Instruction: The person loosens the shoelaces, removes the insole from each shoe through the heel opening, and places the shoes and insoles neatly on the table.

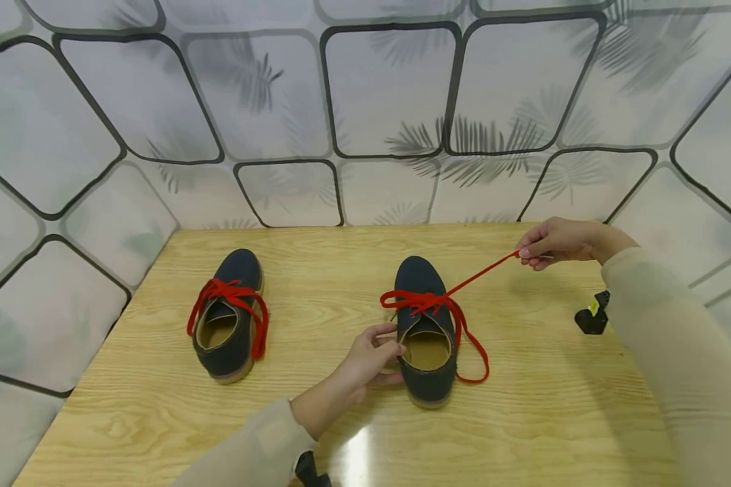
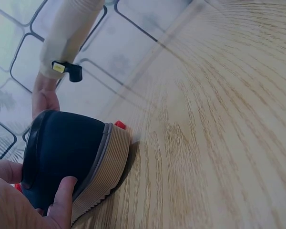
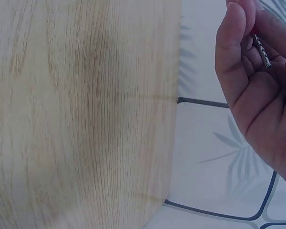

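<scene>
A navy shoe point(image 1: 428, 389) with a tan sole stands upright on the table, toe pointing away. My left hand point(image 1: 368, 358) holds its left side, thumb at the collar; the left wrist view shows a finger pressed low on the heel point(image 2: 66, 152). Red lacing crosses the shoe, with a loop out to the left. From it a red shoelace point(image 1: 484, 272) runs taut up to the right, where my right hand point(image 1: 563, 241) pinches its end. The lace's tip point(image 3: 262, 51) pokes out beneath those fingers in the right wrist view. Another lace end curves down onto the table.
A second navy shoe point(image 1: 241, 265) with loose red laces stands to the left on the wooden table point(image 1: 317, 284). A patterned cloth wall point(image 1: 390, 88) rises behind the table's far edge. Small black devices point(image 1: 592, 318) are worn at my wrists.
</scene>
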